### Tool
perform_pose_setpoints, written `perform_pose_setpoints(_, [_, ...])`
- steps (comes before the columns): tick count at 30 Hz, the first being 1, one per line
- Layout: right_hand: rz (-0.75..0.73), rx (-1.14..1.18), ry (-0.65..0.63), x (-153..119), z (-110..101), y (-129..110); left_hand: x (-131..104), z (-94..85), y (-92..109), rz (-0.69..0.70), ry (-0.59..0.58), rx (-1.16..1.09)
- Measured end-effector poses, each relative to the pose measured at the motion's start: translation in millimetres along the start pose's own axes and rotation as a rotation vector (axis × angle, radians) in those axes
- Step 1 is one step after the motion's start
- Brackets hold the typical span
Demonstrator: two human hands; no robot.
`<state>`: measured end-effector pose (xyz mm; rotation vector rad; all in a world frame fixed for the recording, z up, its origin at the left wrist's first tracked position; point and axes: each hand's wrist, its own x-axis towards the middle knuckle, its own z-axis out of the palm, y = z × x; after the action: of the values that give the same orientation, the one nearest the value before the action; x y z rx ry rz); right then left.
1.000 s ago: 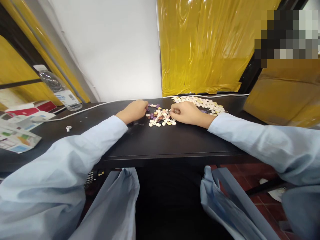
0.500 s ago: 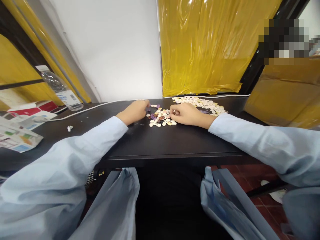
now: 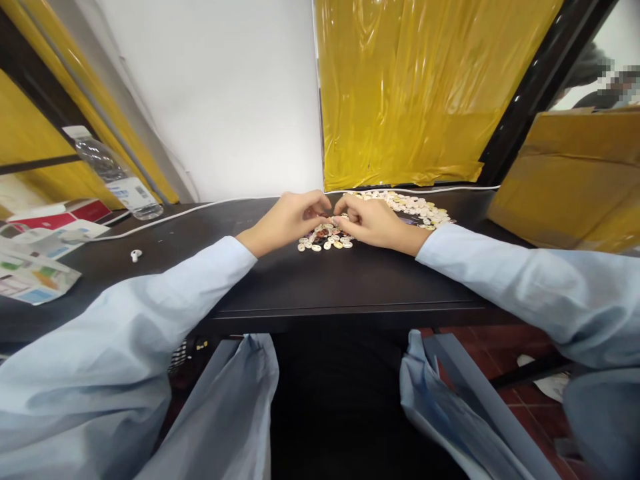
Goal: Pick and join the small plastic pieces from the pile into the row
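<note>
My left hand and my right hand meet fingertip to fingertip over a small pile of oval, button-like pieces. Both sets of fingers are curled in, thumbs toward the forefingers. Something small and pale shows between the two thumb tips, but what each hand holds is hidden. The pile mixes cream, brown and a few darker pieces, partly covered by my left hand. Behind my right hand spreads a larger heap of pale oval pieces.
On the black table a white cable runs along the wall. At left are a water bottle, a white earbud and printed packaging. A cardboard box stands at right, with another person partly visible behind it.
My left hand has moved right from the purple pieces at the pile's left edge to meet my right hand. My right hand has shifted slightly, fingertips still over the pile.
</note>
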<state>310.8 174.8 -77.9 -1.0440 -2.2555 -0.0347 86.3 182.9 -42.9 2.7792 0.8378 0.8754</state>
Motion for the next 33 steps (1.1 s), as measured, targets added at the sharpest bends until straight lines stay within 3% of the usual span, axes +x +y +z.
perform_pose_setpoints(5, [-0.077, -0.049, 0.016, -2, 1, 0, -2, 2.3, 12, 0.010, -0.057, -0.057])
perform_pose_setpoints(18, [-0.144, -0.048, 0.083, -1, 6, 5, -4, 4.6, 8, 0.081, -0.001, -0.031])
perform_pose_setpoints(25, [-0.225, -0.036, 0.094, -2, 7, 4, -4, 3.8, 6, 0.141, -0.058, 0.038])
perform_pose_setpoints(33, [-0.240, 0.000, 0.147, -2, 5, 2, -1, 8.4, 1, 0.217, 0.018, 0.095])
